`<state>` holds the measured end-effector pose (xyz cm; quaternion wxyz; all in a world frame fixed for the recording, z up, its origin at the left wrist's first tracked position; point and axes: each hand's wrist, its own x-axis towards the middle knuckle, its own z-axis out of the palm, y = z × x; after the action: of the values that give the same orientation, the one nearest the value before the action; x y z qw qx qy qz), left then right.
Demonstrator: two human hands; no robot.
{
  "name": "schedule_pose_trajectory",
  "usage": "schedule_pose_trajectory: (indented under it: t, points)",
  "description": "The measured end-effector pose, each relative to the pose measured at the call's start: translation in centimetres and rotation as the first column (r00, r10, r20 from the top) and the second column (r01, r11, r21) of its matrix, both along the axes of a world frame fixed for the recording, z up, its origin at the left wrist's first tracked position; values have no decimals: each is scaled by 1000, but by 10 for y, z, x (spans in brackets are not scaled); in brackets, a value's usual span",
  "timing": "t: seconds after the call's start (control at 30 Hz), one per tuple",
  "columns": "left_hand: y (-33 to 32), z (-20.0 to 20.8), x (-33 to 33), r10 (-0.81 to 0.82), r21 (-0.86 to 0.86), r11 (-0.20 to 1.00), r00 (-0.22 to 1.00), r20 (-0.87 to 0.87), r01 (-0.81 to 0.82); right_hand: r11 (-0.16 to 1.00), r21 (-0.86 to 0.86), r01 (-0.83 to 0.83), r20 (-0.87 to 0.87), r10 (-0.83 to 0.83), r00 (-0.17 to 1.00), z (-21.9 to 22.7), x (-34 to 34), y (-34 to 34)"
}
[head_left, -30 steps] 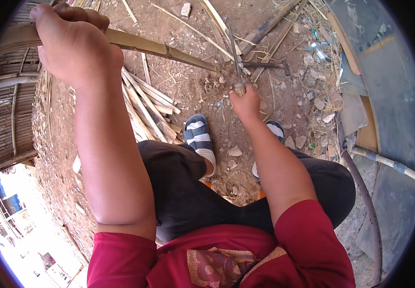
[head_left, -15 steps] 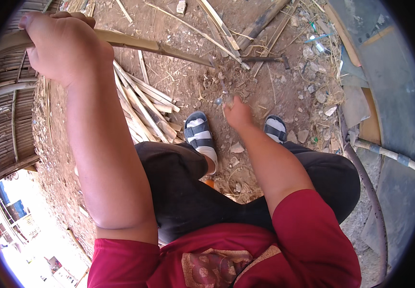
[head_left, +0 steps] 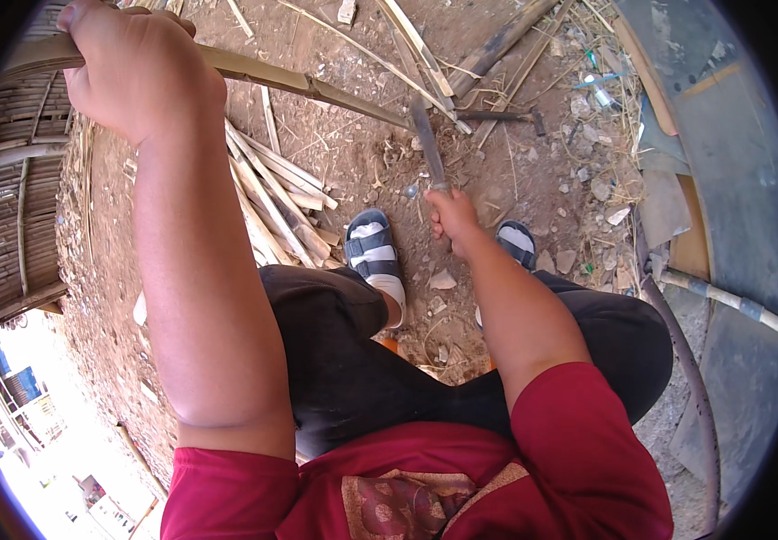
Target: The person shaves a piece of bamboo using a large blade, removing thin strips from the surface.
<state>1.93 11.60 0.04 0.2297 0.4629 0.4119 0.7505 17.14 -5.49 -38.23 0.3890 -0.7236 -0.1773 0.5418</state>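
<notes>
Up at the left, my left hand (head_left: 141, 67) is closed around a long split bamboo strip (head_left: 321, 88). The strip slants down to the right, and its far end meets the blade of a machete (head_left: 428, 144). My right hand (head_left: 454, 219) grips the machete's handle in front of my feet, with the blade pointing away from me. Whether the blade cuts into the bamboo or only touches it I cannot tell. Just past the blade, a hammer (head_left: 506, 117) lies on the dirt.
Split bamboo pieces (head_left: 285, 202) are piled left of my sandalled foot (head_left: 373, 247). Longer strips and a dark pole (head_left: 502, 45) lie ahead. Stones and litter are scattered rightward, beside grey sheets (head_left: 740, 135). A woven bamboo wall (head_left: 11, 216) stands at the left.
The machete, blurred before, now shows plainly with its blade at the bamboo's end. My left hand and the strip have shifted slightly to the right in view.
</notes>
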Motion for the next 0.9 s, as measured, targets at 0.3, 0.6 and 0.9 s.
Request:
schedule_pose_trajectory:
  t: [0.3, 0.6, 0.9]
  points:
    - [7, -3, -7, 34, 3, 999, 990, -136, -34, 910, 405, -95, 537, -152, 830, 100, 4, 51]
    - [-15, 2, 18, 50, -62, 997, 999, 22, -48, 956, -91, -280, 311, 294, 904, -21, 15, -15]
    - [-14, -2, 12, 5, -21, 1000, 999, 31, -5, 944, 328, -33, 452, -126, 883, 84, 18, 51]
